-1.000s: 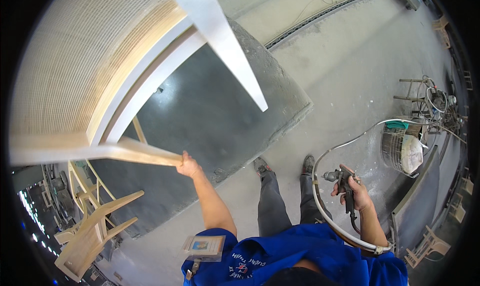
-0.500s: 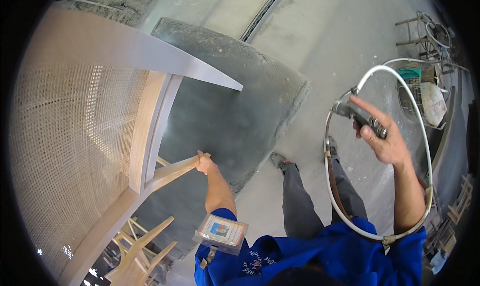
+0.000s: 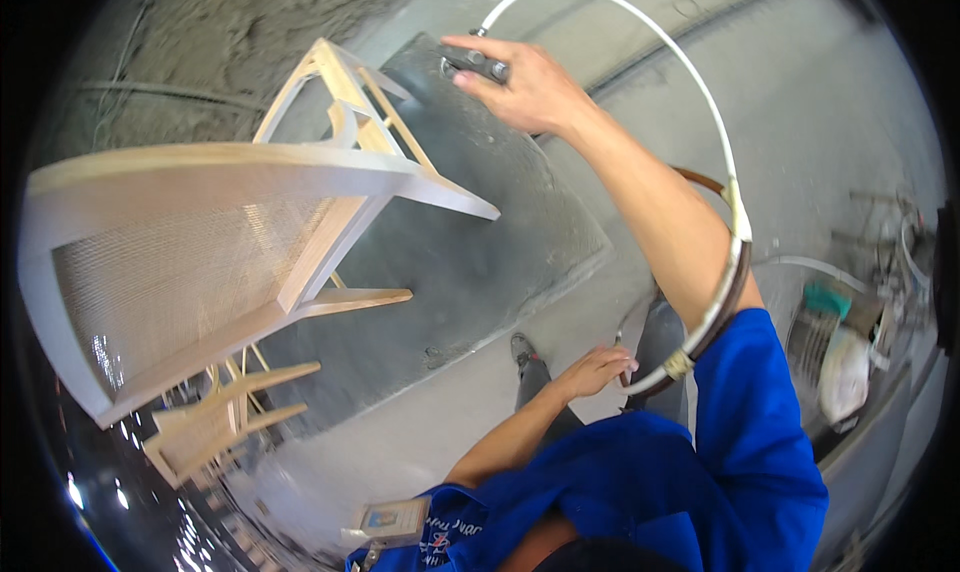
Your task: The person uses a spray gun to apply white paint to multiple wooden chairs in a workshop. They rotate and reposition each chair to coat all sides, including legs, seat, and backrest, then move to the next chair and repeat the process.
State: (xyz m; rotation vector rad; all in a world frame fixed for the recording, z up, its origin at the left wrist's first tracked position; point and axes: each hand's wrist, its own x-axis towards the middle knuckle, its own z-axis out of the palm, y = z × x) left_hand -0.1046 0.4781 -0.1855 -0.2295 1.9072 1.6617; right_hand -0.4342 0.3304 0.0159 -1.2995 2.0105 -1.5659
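Observation:
My right hand (image 3: 525, 84) is stretched far forward, gripping a dark spray gun (image 3: 478, 64). From the gun a white hose (image 3: 640, 19) arcs out to the right and loops back towards my body. Close to my waist, my left hand (image 3: 597, 372) is off the chair, its fingers extended beside the lower part of the hose. Whether the fingertips touch the hose I cannot tell. To the left lies a tilted wooden chair (image 3: 385, 177) with a woven cane panel (image 3: 185, 282), its legs pointing right. Neither hand touches it.
Another pale wooden chair frame (image 3: 325, 62) stands beyond it. More wooden chair parts (image 3: 235, 412) are at the lower left. A dark mat or slab (image 3: 480, 262) covers the floor. At the right sits a crate (image 3: 800, 342) with a white bag (image 3: 845, 382).
My left hand has let go of the chair leg and come back near my waist. My right hand has swung forward and left with the spray gun. The chair appears farther from me.

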